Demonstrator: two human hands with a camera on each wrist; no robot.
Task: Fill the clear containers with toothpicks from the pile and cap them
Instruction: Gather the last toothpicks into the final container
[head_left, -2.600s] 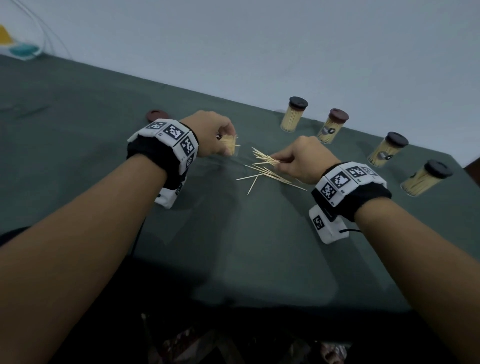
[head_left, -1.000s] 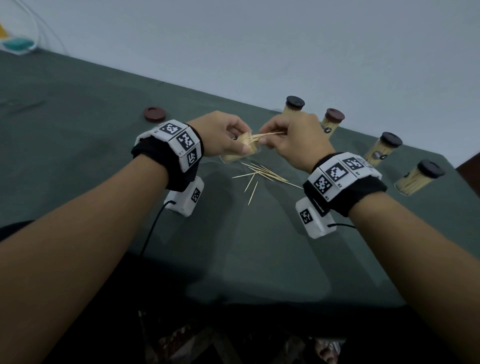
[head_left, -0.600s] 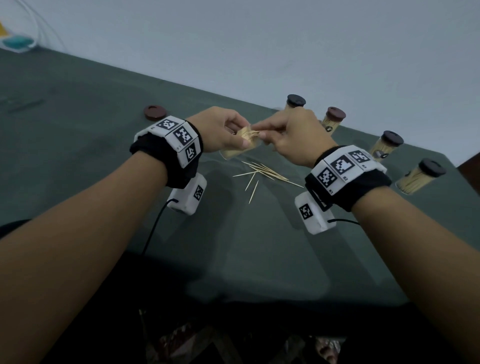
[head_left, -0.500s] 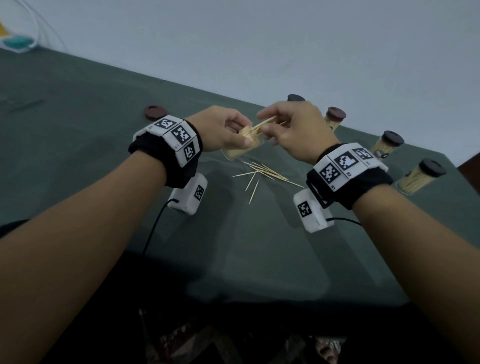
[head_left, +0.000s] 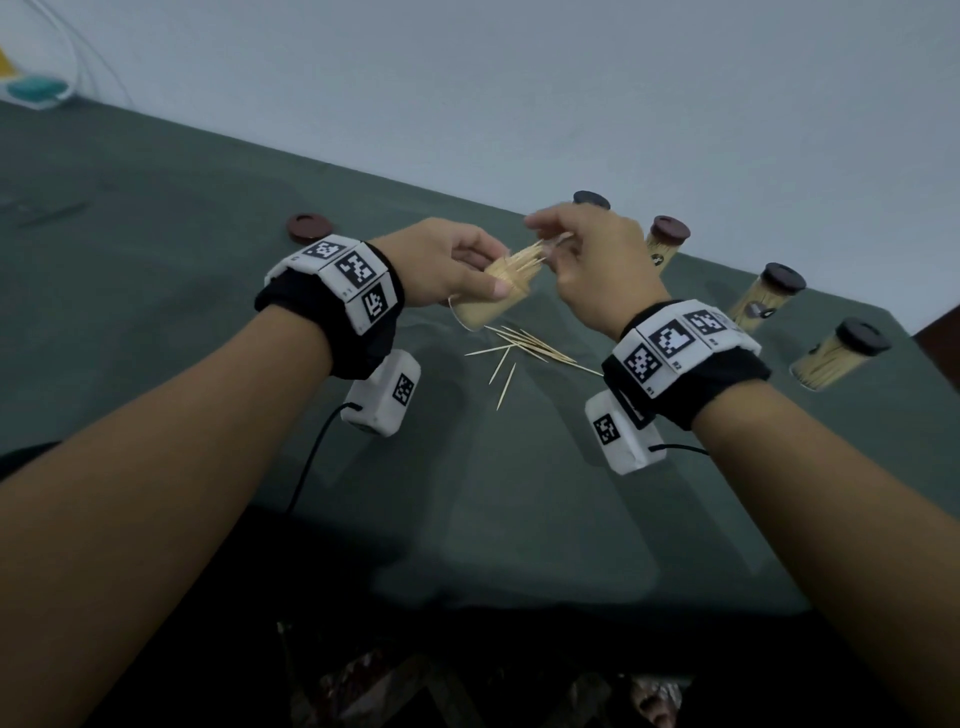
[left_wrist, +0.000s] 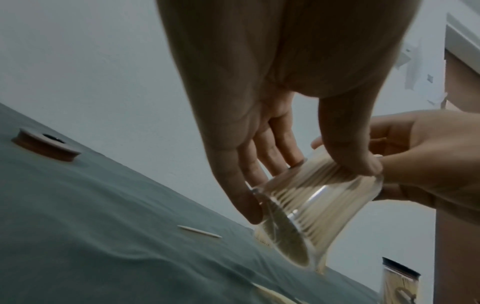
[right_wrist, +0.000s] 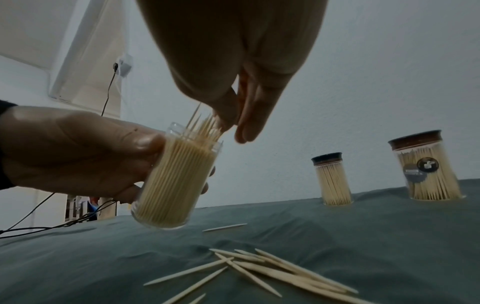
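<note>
Left hand (head_left: 447, 267) grips the container (head_left: 493, 299) (tilted, nearly full); right hand (head_left: 587, 260), fingers loose, touches its protruding toothpicks (right_wrist: 205, 127).

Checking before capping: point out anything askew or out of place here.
In the open container, gripped tilted by the left hand, several toothpicks stick up past the rim. Loose toothpicks lie scattered on the cloth, and one brown cap lies apart.

A plain indoor room, likely a home. A surface (head_left: 156, 218) draped in green cloth meets a bare white wall (head_left: 519, 78). A plugged-in socket (right_wrist: 124, 65) sits beside a pale door frame (right_wrist: 85, 61).
</note>
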